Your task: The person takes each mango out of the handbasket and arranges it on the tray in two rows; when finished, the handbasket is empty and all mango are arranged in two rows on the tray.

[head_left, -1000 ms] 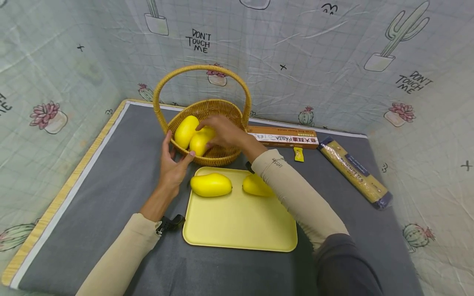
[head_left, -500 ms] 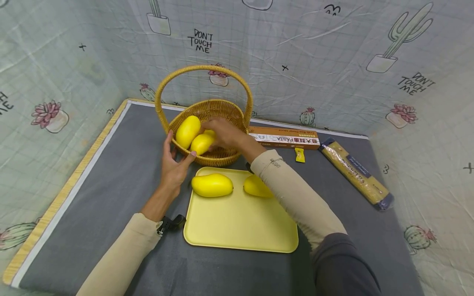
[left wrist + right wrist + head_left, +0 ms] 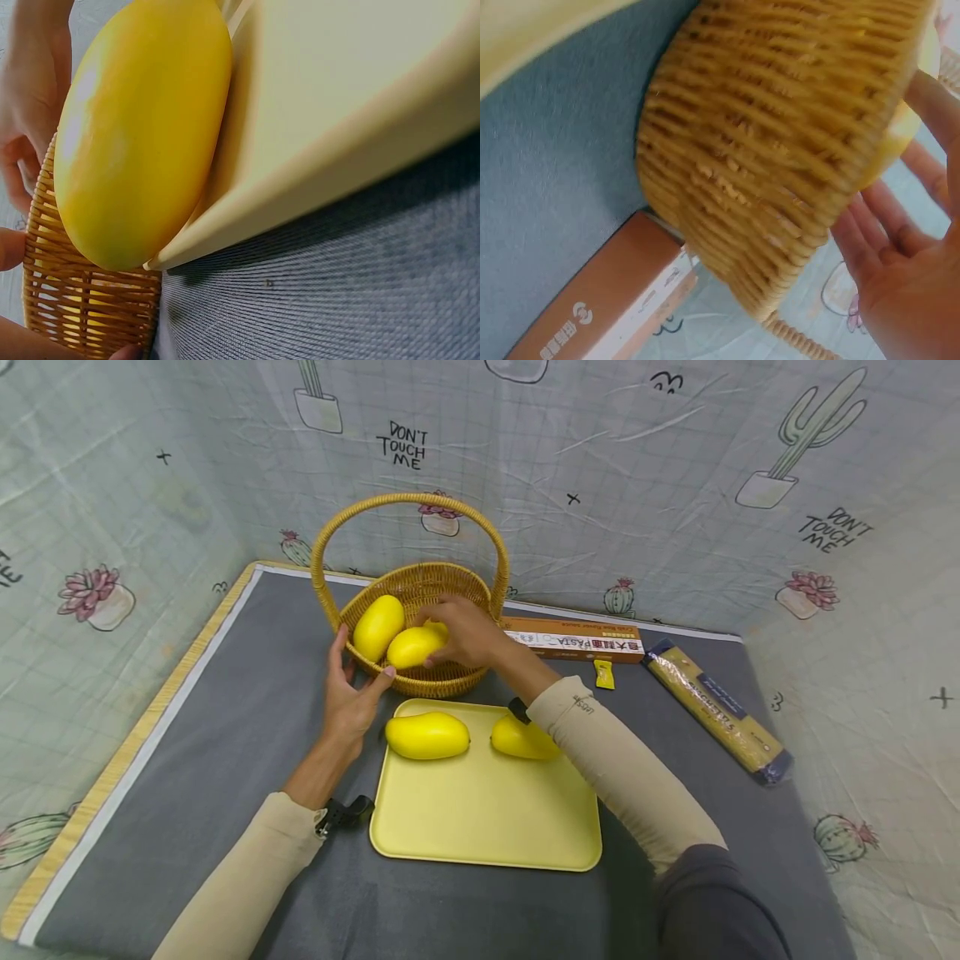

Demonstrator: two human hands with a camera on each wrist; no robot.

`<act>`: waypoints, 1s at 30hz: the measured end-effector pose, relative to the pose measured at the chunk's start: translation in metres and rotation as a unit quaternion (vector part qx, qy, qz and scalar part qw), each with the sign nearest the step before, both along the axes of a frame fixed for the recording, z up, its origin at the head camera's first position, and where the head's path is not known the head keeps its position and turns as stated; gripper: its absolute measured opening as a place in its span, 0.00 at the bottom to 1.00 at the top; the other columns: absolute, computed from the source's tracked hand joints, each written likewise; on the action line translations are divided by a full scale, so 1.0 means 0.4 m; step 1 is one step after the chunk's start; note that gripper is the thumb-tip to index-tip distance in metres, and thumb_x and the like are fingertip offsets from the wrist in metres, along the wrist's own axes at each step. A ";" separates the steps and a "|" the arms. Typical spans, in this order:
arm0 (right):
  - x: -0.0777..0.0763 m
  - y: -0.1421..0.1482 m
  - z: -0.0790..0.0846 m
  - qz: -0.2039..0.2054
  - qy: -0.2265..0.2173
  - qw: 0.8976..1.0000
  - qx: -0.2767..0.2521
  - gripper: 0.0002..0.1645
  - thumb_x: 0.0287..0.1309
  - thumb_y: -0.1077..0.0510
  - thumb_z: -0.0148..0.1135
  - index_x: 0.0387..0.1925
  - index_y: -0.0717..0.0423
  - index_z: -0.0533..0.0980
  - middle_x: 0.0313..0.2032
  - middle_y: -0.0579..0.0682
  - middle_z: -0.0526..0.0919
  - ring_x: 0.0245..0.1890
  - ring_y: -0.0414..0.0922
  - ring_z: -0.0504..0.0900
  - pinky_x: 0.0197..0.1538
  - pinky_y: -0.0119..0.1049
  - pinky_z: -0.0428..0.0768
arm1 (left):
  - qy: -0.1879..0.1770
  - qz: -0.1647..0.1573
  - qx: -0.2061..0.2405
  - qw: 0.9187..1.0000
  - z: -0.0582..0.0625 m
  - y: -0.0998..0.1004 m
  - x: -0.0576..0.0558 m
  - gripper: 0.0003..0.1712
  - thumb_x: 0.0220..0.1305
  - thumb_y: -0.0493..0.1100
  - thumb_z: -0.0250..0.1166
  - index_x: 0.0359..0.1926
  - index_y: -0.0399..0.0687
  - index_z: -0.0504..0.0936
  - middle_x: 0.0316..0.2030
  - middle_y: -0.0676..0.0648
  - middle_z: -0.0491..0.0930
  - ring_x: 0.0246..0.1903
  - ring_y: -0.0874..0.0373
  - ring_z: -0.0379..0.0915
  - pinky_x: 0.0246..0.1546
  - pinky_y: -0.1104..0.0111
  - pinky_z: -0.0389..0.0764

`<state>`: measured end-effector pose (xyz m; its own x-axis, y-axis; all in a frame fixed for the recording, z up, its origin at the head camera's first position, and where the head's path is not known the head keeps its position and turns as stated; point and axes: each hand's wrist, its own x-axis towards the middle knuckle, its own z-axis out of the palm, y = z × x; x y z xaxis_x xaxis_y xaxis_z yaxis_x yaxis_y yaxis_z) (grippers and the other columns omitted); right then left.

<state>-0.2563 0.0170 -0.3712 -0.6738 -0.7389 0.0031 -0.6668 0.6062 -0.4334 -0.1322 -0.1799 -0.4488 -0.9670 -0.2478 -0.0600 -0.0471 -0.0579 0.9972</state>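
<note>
Two yellow mangoes lie in the wicker basket [image 3: 450, 681], which has a tall arched handle. My right hand [image 3: 467, 631] reaches over the right rim and grips the nearer mango [image 3: 412, 647], thumb at its right end and fingers behind it. The other mango [image 3: 378, 627] leans against the basket's left side. My left hand [image 3: 348, 702] holds the basket's front left, thumb at the rim and fingers spread along the side. In front, a mango [image 3: 427, 735] lies on the yellow tray [image 3: 487, 814], and another mango [image 3: 520, 737] there is partly hidden by my right arm.
An orange pasta box [image 3: 577, 639] lies behind, right of the basket. A small yellow packet [image 3: 604, 674] sits before it, and a long bag of noodles [image 3: 716, 710] lies slanted at the right. A printed cloth wall [image 3: 525, 468] rises behind the grey tabletop.
The mango under my right hand has turned to lie more sideways and shifted slightly right. My right hand and forearm have moved slightly right; my left hand stays at the basket.
</note>
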 end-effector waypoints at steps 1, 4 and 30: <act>0.005 0.002 0.003 -0.006 0.000 1.000 -0.006 0.36 0.55 0.45 0.83 0.64 0.48 0.81 0.63 0.52 0.83 0.66 0.53 0.76 0.72 0.49 0.75 | 0.000 0.000 0.000 1.000 0.000 0.000 0.000 0.57 0.73 0.38 0.69 0.86 0.74 0.42 0.86 0.63 0.35 0.86 0.52 0.36 0.84 0.51 0.59; 0.020 0.010 0.007 -0.026 0.005 0.999 -0.028 0.37 0.55 0.44 0.83 0.64 0.47 0.81 0.63 0.52 0.82 0.68 0.53 0.75 0.72 0.50 0.76 | 0.002 -0.001 0.001 1.000 0.000 -0.001 -0.001 0.57 0.73 0.38 0.69 0.86 0.74 0.42 0.86 0.63 0.35 0.86 0.52 0.36 0.84 0.51 0.59; 0.244 0.112 0.072 -0.081 0.063 0.983 -0.149 0.37 0.54 0.39 0.83 0.62 0.45 0.82 0.48 0.50 0.77 0.49 0.48 0.71 0.50 0.44 0.73 | 0.012 0.004 0.007 1.000 0.007 0.004 0.006 0.59 0.71 0.39 0.72 0.86 0.73 0.43 0.86 0.61 0.37 0.86 0.52 0.39 0.84 0.52 0.60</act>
<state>-0.1588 0.0618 -0.3422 -0.7629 -0.5755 0.2945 -0.6320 0.5677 -0.5276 -0.1297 -0.1785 -0.4459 -0.9659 -0.2556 -0.0409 -0.0232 -0.0720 0.9971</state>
